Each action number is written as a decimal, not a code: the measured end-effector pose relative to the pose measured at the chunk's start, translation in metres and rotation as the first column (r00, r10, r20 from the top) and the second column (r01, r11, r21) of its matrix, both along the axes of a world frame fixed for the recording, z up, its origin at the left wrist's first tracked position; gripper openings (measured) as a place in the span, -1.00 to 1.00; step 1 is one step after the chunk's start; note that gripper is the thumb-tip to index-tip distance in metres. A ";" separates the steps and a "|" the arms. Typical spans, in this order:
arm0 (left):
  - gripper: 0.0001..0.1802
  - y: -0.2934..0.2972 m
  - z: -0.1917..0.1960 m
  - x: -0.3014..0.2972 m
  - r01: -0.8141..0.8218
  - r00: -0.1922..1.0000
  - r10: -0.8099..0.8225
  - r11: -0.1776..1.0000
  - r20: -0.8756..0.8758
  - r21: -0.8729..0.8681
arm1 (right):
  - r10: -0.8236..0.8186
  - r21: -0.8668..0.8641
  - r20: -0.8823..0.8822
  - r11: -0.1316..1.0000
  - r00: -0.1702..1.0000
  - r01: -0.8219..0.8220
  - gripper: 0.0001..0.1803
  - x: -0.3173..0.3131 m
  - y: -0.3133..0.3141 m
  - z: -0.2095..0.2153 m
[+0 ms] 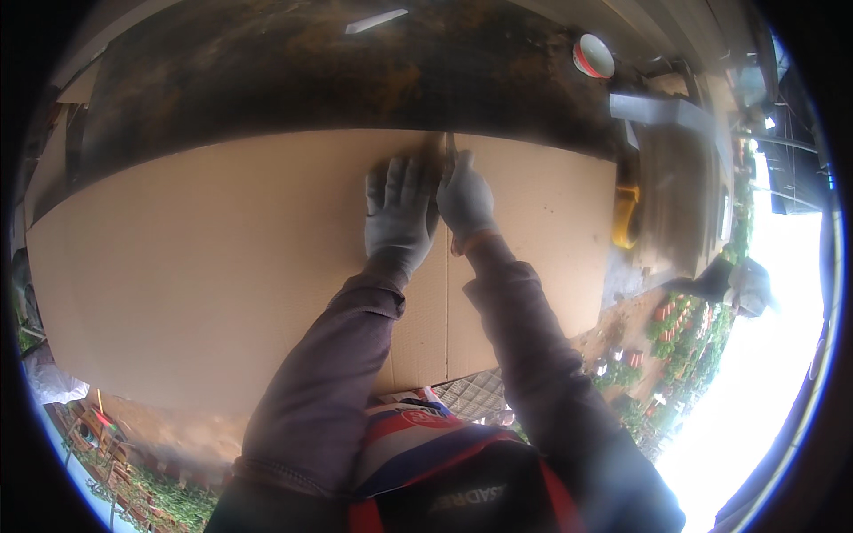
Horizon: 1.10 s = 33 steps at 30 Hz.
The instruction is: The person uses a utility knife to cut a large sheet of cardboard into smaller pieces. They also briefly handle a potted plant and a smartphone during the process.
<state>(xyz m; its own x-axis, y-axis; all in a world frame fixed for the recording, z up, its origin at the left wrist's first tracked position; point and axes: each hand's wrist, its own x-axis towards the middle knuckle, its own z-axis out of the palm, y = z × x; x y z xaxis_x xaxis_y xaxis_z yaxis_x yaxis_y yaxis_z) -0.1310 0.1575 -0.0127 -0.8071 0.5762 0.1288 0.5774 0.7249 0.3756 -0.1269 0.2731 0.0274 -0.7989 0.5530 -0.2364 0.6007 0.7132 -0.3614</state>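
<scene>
A large brown cardboard sheet (pixel 204 258) lies flat in front of me, reaching across most of the view. My left hand (pixel 398 209), in a grey-white glove, rests palm down on the sheet with its fingers stretched out. Right beside it, my gloved right hand (pixel 466 197) is closed around a thin dark knife (pixel 450 144), whose handle is mostly hidden. The tool's tip points to the sheet's far edge. A straight line (pixel 447 302) runs down the cardboard below my right hand; whether it is a cut or a crease I cannot tell.
Beyond the sheet is a dark, stained tabletop (pixel 267 80) with a white strip (pixel 376 21) and a red-and-white bowl (pixel 593 57). At the right stand a yellow object (pixel 625 216) and stacked boards (pixel 680 195). Potted plants (pixel 684 329) are outside.
</scene>
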 end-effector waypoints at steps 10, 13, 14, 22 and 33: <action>-0.35 -0.001 -0.003 0.000 -0.007 1.000 0.007 1.000 -0.009 0.013 | 0.031 0.055 0.117 0.998 0.993 -0.038 -0.51 -0.015 0.007 -0.010; -0.34 -0.001 -0.002 0.001 -0.002 1.000 0.001 0.998 0.011 0.061 | 0.439 0.170 0.473 0.805 0.764 -0.568 -0.44 -0.034 0.015 0.003; -0.34 -0.001 -0.002 0.001 0.000 1.000 -0.001 0.998 0.010 0.056 | 0.567 0.083 0.698 0.543 0.438 -0.836 -0.46 -0.043 0.023 0.010; -0.35 0.001 -0.006 0.002 0.016 0.999 -0.016 1.000 0.039 -0.006 | 0.377 0.144 0.443 0.866 0.813 -0.480 -0.56 -0.036 0.013 -0.003; -0.38 0.002 -0.014 0.004 0.045 0.997 -0.044 0.999 0.058 -0.016 | 0.161 -0.130 0.441 0.985 0.883 -0.114 -0.65 0.007 -0.006 0.028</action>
<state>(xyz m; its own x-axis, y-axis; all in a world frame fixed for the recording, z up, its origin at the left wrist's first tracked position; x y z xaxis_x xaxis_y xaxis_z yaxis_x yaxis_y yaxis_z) -0.1271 0.1595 -0.0270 -0.7864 0.6134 0.0726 0.5869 0.7055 0.3972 -0.1194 0.2669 0.0557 -0.6608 0.4007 -0.6346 0.6133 0.7757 -0.1489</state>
